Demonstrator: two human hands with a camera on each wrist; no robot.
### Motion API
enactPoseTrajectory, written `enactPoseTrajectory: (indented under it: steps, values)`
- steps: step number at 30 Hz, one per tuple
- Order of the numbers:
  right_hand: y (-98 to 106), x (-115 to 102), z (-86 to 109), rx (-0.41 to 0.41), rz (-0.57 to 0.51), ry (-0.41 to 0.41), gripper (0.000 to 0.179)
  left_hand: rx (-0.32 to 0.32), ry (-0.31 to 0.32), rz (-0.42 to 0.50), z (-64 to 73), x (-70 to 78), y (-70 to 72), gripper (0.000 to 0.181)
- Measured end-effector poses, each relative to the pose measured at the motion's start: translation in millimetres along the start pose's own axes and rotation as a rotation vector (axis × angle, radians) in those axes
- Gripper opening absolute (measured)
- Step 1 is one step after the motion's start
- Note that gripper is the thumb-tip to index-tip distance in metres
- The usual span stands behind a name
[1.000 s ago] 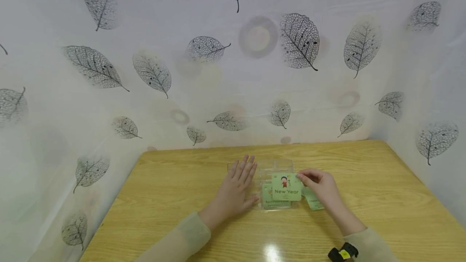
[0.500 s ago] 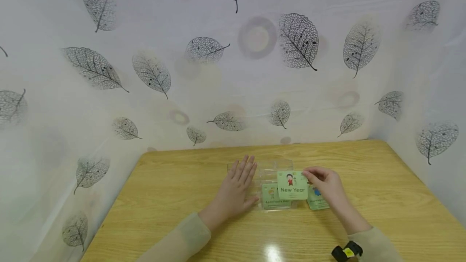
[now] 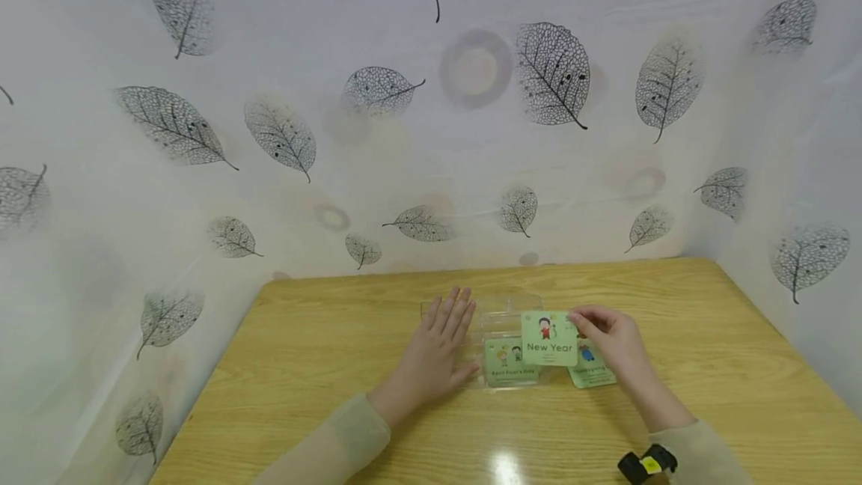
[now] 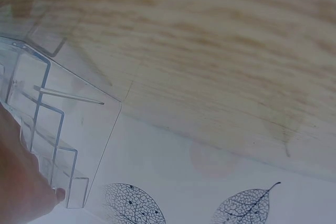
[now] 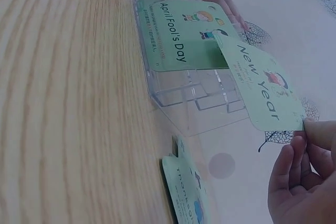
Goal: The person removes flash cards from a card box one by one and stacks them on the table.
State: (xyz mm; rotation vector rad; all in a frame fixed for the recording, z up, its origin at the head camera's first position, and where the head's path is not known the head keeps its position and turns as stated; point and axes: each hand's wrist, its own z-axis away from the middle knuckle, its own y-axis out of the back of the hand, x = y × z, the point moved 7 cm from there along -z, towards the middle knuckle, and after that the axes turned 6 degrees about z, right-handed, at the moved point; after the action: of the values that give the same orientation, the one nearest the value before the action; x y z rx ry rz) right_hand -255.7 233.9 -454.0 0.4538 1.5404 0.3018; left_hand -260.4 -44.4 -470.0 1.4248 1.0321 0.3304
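Note:
Between thumb and fingers, my right hand (image 3: pixel 611 343) pinches the upper right corner of a green "New Year" card (image 3: pixel 548 339). That card is held up in front of a clear stepped plastic rack (image 3: pixel 494 304). An "April Fool's Day" card (image 5: pixel 184 38) stands in the rack's front tier, its upper right corner overlapped by the "New Year" card in the head view. My left hand (image 3: pixel 434 346) lies with straight fingers along the rack's left side. Clear step-shaped partitions (image 4: pixel 58 111) show beside it in the left wrist view.
Right of the rack, a small pile of green cards topped by a "Thanksgiving" card (image 3: pixel 592 369) lies on the wooden table (image 3: pixel 323 335), partly hidden by my right hand. A leaf-patterned curtain (image 3: pixel 431 163) surrounds the table's back and sides. A black strap (image 3: pixel 646 464) circles my right wrist.
My right hand has moved the "New Year" card to the right and slightly up, uncovering more of the "April Fool's Day" card. My left hand has stayed in place.

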Motion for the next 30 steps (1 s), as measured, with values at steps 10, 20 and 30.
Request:
enactPoseTrajectory:
  steps: [10,20,30]
  values:
    - [7.3,3.9,-0.6,0.015,-0.02,-0.015,0.04,-0.039,0.007,0.007,-0.7,0.1,2.1,0.098]
    - [18.2,10.4,-3.7,0.038,-0.007,-0.035,0.041,-0.031,0.008,-0.003,-0.9,0.5,-1.1,0.098]
    - [25.6,15.2,-3.5,0.051,0.004,-0.028,0.044,-0.024,0.006,0.009,-0.8,0.2,-1.0,0.098]
